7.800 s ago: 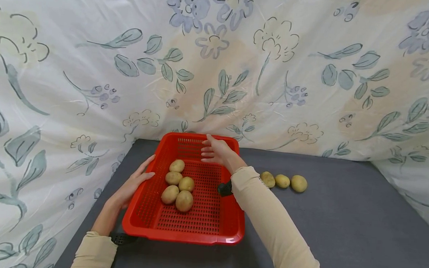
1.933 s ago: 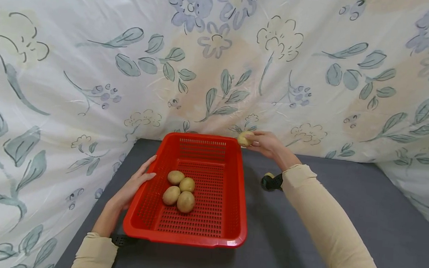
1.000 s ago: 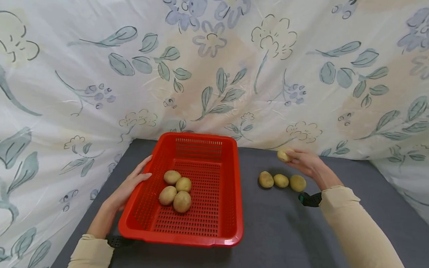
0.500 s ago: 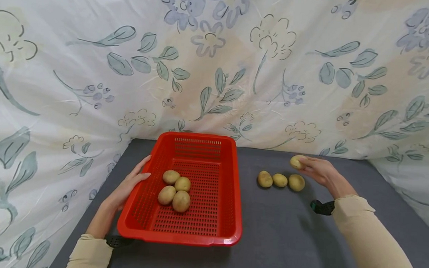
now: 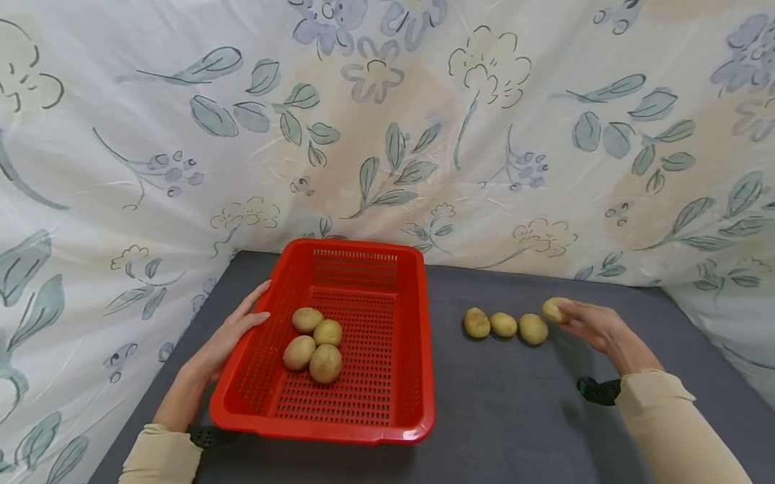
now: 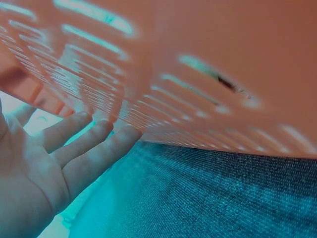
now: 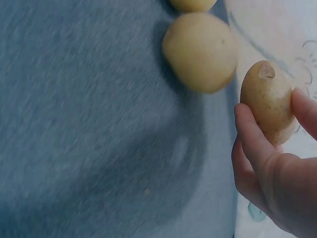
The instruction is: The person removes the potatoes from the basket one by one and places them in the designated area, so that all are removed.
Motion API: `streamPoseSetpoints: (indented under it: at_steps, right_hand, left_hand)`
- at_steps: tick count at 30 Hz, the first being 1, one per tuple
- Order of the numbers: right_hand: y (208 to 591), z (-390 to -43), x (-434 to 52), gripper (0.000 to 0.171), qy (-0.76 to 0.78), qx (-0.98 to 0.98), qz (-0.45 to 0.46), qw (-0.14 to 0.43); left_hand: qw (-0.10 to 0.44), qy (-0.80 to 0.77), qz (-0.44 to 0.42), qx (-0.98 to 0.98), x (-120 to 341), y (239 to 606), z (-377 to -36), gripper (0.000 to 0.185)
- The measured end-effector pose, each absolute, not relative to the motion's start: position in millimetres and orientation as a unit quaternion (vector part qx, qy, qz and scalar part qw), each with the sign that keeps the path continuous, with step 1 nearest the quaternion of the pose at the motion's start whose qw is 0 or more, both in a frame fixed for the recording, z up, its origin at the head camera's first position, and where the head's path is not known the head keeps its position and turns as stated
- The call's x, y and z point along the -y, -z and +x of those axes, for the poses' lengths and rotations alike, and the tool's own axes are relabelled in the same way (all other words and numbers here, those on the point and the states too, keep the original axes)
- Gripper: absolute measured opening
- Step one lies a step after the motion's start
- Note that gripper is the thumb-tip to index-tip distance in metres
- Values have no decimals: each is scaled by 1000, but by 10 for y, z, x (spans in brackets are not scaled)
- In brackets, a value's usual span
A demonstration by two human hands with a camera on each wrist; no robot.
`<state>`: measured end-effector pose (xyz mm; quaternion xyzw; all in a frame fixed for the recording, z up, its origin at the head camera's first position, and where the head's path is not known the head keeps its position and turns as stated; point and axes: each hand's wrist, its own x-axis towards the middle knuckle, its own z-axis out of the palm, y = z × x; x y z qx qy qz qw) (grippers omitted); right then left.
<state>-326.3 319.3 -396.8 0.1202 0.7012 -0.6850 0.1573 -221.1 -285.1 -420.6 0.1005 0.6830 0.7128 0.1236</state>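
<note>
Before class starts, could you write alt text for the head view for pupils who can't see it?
A right hand holds a potato near three potatoes lined up on a dark table, while the left hand touches a red basket holding four potatoes.

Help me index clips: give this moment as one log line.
left hand: touches red basket side | right hand: pinches potato | inside basket: four potatoes | gray table: three potatoes in row

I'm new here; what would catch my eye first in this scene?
The bright red basket, left of centre on the dark table, with four potatoes inside. Then the right hand, pinching another potato near the right end of a row of three. Behind it all hangs a flowered cloth.
</note>
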Motion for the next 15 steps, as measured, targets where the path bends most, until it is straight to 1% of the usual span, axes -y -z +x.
streamPoseSetpoints:
  at_steps: [7,15]
  right_hand:
    - [4114,-3241,-3339,69,669,-715,129,155]
    - [4227,-3173,-3457,68,632,-746,118,174]
  left_hand:
    - [125,-714,99,-682,2852,4201,-2202,62]
    - [125,-716,97,-680,2843,4198,-2200,62]
